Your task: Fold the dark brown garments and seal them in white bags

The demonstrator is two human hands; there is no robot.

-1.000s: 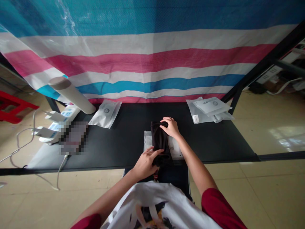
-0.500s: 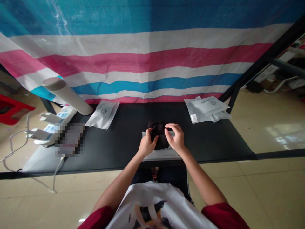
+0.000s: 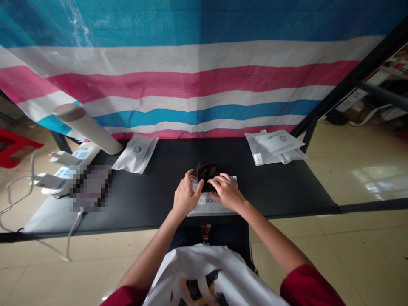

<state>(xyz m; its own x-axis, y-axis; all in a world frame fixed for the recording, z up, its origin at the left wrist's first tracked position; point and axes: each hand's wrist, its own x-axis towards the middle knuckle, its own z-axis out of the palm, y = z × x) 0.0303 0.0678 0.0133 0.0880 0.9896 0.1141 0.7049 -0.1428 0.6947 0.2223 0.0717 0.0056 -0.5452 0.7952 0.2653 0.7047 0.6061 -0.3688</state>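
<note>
A folded black cloth (image 3: 206, 171) sits at the far end of a clear plastic bag (image 3: 210, 205) that lies flat on the black table (image 3: 165, 187). My left hand (image 3: 185, 196) rests on the bag's left side, fingers touching the cloth's left edge. My right hand (image 3: 225, 192) lies over the bag's right side, fingertips pressed on the near edge of the cloth. Both hands have their fingers bent around the cloth.
A stack of plastic bags (image 3: 276, 145) lies at the back right of the table, one bag (image 3: 136, 153) at back left. A cardboard tube (image 3: 86, 127), white power strips (image 3: 63, 170) with cables and a blurred object (image 3: 91, 187) fill the left end. A striped tarp (image 3: 204, 76) hangs behind.
The long black cloth has been folded into a small bundle and pushed to the far end of the bag. Both hands moved together onto it, then slid nearer along the bag.
</note>
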